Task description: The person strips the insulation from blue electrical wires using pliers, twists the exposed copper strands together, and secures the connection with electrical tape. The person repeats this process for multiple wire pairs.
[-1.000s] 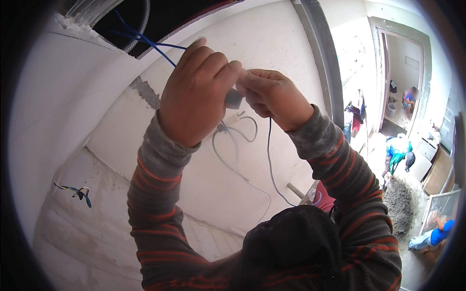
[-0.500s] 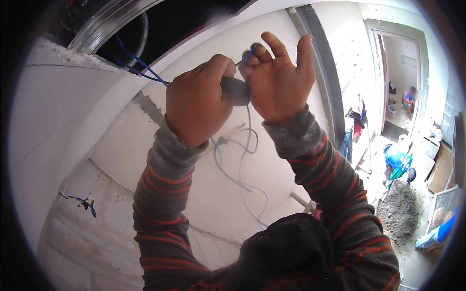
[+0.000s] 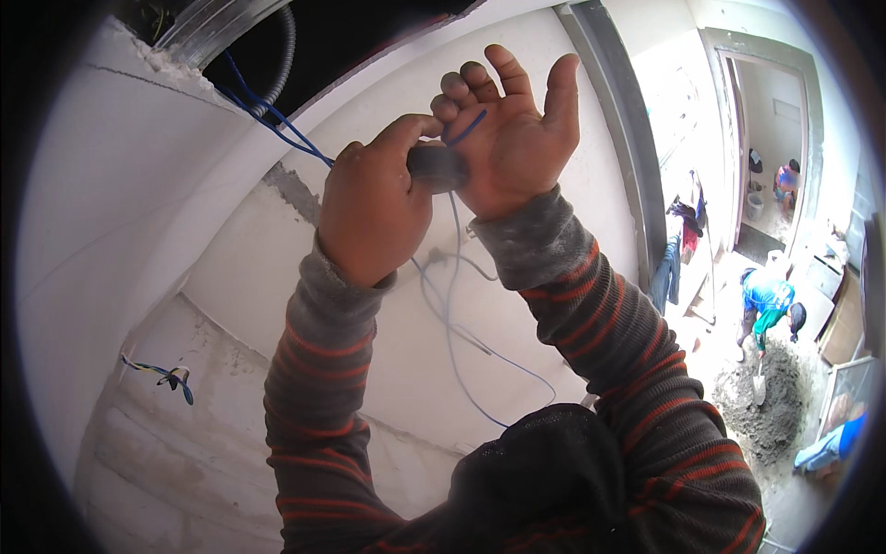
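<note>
My left hand [image 3: 374,208] is raised and closed around a black roll of tape [image 3: 438,169], most likely electrical tape. Blue wires [image 3: 300,141] come down from the ceiling opening into the same fist. A short blue wire end [image 3: 467,127] sticks out past the thumb, in front of my right palm. My right hand [image 3: 521,138] is held up beside the roll, palm showing and thumb spread, with its fingers loosely bent and nothing gripped. Thin grey-blue wires [image 3: 449,305] dangle in loops below the hands. What the left fingers do behind the roll is hidden.
Above left, a dark ceiling opening [image 3: 360,46] holds a flexible conduit [image 3: 286,65]. Loose wire ends [image 3: 171,376] stick out of the left wall. A grey post [image 3: 616,129] stands on the right. Lower right, a person in blue [image 3: 768,294] bends over a grey heap [image 3: 771,415] with a shovel.
Both hands have shifted slightly left. My right fingers have moved off the blue wire end, which now shows in front of the palm. The dangling wires have swung, and the bending person has moved.
</note>
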A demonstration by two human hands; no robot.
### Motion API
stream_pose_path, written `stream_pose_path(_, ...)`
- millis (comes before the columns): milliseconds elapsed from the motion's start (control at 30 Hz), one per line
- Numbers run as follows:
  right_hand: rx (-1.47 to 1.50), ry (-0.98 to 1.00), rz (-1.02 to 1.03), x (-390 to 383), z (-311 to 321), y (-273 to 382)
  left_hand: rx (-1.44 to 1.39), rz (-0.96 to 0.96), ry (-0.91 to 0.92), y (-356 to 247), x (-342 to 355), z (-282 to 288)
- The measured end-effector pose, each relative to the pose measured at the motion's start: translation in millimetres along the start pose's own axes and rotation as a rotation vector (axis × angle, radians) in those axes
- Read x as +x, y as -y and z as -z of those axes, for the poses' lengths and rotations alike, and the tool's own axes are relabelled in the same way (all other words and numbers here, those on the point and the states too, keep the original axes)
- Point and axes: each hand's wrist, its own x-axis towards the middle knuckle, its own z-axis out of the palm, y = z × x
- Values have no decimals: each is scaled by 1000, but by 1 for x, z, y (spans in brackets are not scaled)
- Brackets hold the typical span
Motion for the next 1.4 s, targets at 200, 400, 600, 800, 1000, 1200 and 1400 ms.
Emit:
stream_pose_path(200,-95,51,25,-5,-1,-5,-144,40,-7,3,-2,-5)
stream_pose_path(400,-178,139,-3,-10,2,-6,-309,58,-46,2,-9,-4)
stream_pose_path(600,-509,-92,-298,-46,6,2,-376,82,-97,-3,-14,-8)
stream_pose_path(800,-605,143,-523,-78,16,22,-312,47,-75,-4,-11,-8)
stream_pose_path(1000,-1226,253,-270,-63,32,54,-1,-261,-93,7,-14,-1)
stream_pose_path(1200,-1665,560,-45,-46,46,102,118,-318,-20,17,-19,3)
stream_pose_path(1400,-1744,620,-20,-46,37,127,172,-369,16,16,-16,-4)
